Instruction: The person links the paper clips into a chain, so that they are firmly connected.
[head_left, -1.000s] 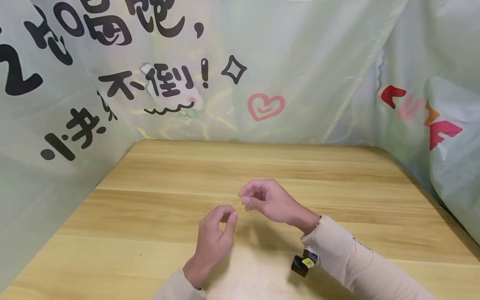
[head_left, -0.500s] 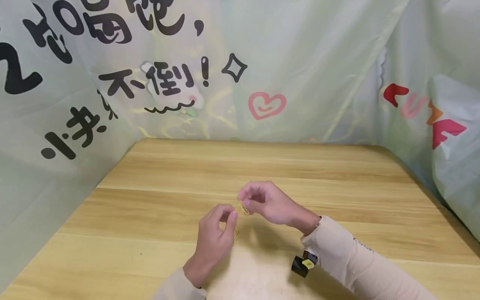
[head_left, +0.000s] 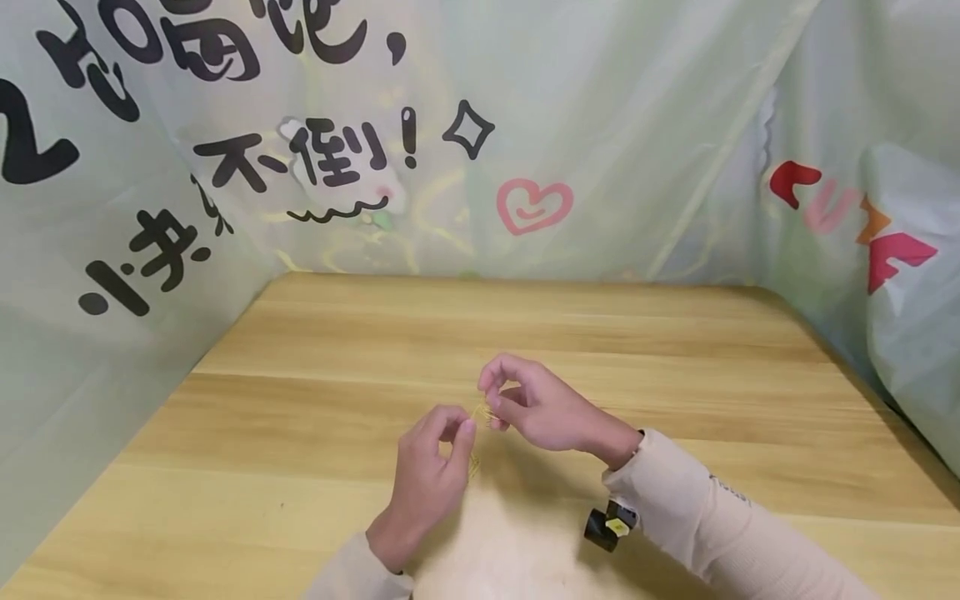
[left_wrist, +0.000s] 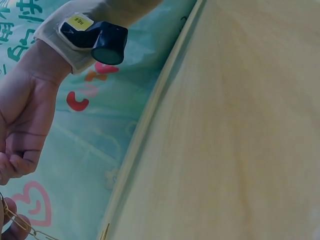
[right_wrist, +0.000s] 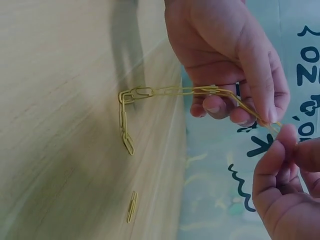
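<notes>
A chain of gold paper clips runs from the left fingertips across the palm and down to the wooden table in the right wrist view. My left hand pinches its upper end between thumb and index finger. Just to the right and beyond, my right hand has its thumb and fingertips together at that same end, almost touching the left ones. Whether its clip is hooked into the chain is too small to tell. A loose paper clip lies on the table, apart from the chain.
The wooden table spreads out around both hands. Printed cloth hangs along its back and sides. A black wrist camera with a yellow tag is strapped beneath the right sleeve.
My right hand has shifted very slightly, its fingers re-angled at the clip by the left fingertips. The left hand stays almost still, and the head view has tilted a little.
</notes>
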